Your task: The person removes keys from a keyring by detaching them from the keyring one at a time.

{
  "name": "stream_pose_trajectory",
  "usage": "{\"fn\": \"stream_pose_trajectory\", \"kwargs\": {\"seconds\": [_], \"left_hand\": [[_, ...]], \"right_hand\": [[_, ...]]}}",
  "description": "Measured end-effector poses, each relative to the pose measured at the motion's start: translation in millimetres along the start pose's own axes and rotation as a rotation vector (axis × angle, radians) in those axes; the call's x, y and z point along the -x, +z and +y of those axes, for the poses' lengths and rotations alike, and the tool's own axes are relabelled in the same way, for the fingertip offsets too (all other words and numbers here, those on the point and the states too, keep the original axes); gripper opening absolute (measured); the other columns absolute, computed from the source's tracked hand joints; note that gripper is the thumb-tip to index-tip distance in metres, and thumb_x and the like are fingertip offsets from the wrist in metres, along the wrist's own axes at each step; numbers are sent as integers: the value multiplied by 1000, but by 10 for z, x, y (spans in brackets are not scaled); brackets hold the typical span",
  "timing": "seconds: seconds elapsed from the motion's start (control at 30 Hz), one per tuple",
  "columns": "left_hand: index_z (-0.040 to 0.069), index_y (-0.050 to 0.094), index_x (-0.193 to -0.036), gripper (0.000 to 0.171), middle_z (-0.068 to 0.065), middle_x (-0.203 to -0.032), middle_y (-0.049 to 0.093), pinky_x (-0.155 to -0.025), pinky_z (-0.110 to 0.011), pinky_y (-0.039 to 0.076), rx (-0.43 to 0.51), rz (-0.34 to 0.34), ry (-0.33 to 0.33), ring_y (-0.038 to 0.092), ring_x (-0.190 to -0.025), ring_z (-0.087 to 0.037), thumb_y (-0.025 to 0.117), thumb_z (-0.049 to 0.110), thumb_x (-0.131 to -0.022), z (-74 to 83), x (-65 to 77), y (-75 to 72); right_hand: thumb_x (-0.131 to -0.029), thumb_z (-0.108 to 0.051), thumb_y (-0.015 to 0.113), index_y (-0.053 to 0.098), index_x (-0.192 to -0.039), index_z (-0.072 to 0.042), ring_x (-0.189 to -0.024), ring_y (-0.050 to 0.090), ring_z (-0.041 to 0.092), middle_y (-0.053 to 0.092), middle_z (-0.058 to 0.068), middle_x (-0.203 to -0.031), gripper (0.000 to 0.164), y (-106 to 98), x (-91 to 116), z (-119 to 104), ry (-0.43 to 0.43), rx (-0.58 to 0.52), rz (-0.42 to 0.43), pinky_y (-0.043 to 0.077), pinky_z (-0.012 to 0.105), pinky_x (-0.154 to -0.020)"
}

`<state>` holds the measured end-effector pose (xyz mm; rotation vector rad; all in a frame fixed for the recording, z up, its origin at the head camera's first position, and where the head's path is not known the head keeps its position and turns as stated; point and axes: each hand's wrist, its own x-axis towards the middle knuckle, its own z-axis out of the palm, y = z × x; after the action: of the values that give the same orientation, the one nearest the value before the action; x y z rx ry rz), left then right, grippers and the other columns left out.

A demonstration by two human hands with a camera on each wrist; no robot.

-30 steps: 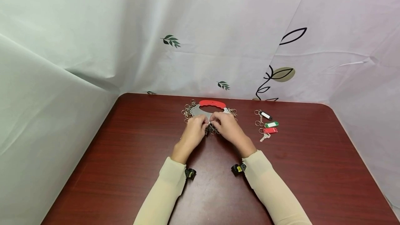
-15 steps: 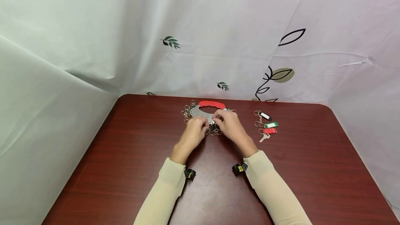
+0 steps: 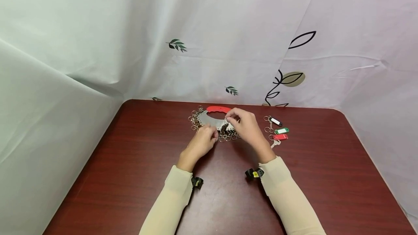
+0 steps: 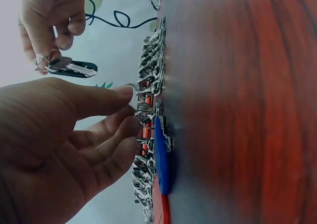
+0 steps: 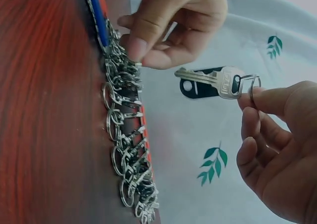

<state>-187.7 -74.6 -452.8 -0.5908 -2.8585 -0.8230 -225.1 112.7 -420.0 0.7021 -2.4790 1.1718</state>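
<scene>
My right hand (image 3: 243, 123) pinches a split ring (image 5: 255, 91) between thumb and forefinger. From that ring hang a silver key (image 5: 229, 83) and a black key tag (image 5: 195, 89), raised over a metal key-holder plate (image 3: 209, 119) with a red handle (image 3: 218, 109). Rows of metal clasps (image 5: 131, 115) with rings line the plate's rim. At the plate's near edge my left hand (image 3: 204, 139) has thumb and forefinger at a metal clasp (image 4: 132, 88), pinching it. Just beside these fingertips a blue key tag (image 4: 163, 157) hangs, with keys partly hidden behind it.
To the right on the brown table (image 3: 313, 177) lie key rings with a black tag (image 3: 275, 121), a green tag (image 3: 281, 131) and a red tag (image 3: 281, 137), plus a loose-looking key (image 3: 275, 143). White printed cloth (image 3: 202, 64) hangs behind the table's far edge.
My right hand has moved up and to the right, away from my left hand, carrying the key and black tag on their ring. The left hand has shifted slightly downward.
</scene>
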Motion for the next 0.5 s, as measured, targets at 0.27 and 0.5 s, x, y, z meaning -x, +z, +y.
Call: {"fn": "stream_pose_trajectory", "kwargs": {"seconds": [0.27, 0.5], "left_hand": [[11, 63, -83, 10, -3, -85, 57, -75, -38, 50, 13, -15, -21, 54, -82, -20, 72, 7, -82, -30, -12, -44], [6, 64, -87, 10, -6, -86, 64, -80, -42, 53, 60, 62, -56, 58, -85, -23, 72, 6, -82, -73, -20, -193]], "right_hand": [[-90, -15, 68, 70, -92, -14, -74, 61, 14, 73, 1, -86, 3, -84, -35, 17, -19, -6, -1, 52, 36, -66], [-90, -13, 68, 71, -92, -12, -70, 60, 15, 72, 2, -84, 4, -237, -40, 26, -14, 3, 39, 52, 35, -62]]}}
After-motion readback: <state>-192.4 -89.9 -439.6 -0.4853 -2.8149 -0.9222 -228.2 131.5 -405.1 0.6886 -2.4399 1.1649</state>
